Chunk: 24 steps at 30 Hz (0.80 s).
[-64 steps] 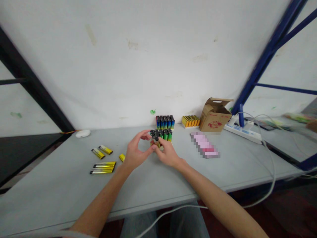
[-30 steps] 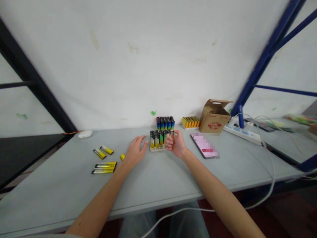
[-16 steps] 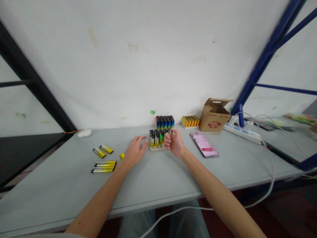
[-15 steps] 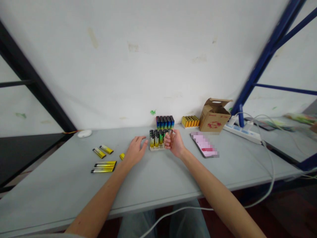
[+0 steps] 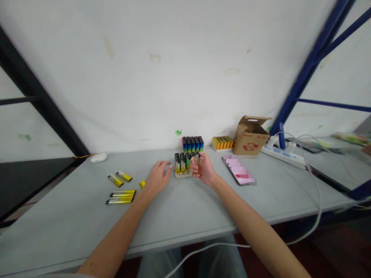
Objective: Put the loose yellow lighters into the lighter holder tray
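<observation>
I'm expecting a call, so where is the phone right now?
In the head view, the phone lies on the table to the right of the person's right hand, in front of the cardboard box.

The right hand (image 5: 204,168) wraps a lighter (image 5: 197,159), hiding its lower part, and covers the 3 o'clock end of the front tray (image 5: 182,175). The left hand (image 5: 158,175) and its wrist hide part of a yellow lighter (image 5: 142,184) at the hand's 8 o'clock. At the right hand's 3 o'clock, squares blur the phone (image 5: 239,170) screen; at its 2 o'clock, small print on the box (image 5: 251,143) is unreadable. The bottom edge, at 6 o'clock, cuts off both arms and the legs (image 5: 160,264).
</observation>
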Each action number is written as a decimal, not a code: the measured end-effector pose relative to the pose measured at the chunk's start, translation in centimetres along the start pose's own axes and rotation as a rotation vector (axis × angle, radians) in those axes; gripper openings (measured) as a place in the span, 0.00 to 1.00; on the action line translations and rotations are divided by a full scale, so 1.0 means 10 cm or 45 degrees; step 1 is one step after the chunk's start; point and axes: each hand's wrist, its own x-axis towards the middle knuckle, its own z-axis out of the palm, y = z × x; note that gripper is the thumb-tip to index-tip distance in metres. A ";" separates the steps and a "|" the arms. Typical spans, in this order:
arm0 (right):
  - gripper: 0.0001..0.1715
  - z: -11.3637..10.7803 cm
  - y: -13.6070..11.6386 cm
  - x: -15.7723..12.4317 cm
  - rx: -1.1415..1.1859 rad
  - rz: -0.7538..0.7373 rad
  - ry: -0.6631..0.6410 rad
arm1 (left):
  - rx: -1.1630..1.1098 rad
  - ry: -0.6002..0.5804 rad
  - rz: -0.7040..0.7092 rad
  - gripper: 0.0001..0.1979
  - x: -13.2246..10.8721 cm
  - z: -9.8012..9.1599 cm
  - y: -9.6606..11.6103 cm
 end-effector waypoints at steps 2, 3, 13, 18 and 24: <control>0.24 -0.01 0.00 0.00 0.021 0.011 -0.010 | -0.006 -0.006 0.005 0.19 0.00 0.00 0.00; 0.24 -0.01 0.00 0.00 0.028 0.018 -0.014 | -0.008 -0.008 0.005 0.19 0.00 0.00 0.00; 0.21 0.00 0.00 0.00 0.041 0.052 -0.001 | -0.013 -0.012 0.007 0.19 0.00 0.00 -0.01; 0.18 0.01 0.01 0.00 0.023 0.071 0.041 | -0.012 -0.009 0.022 0.18 0.00 0.01 -0.01; 0.13 0.06 0.03 -0.02 0.025 0.076 0.024 | -0.016 -0.004 0.026 0.19 0.00 0.01 0.00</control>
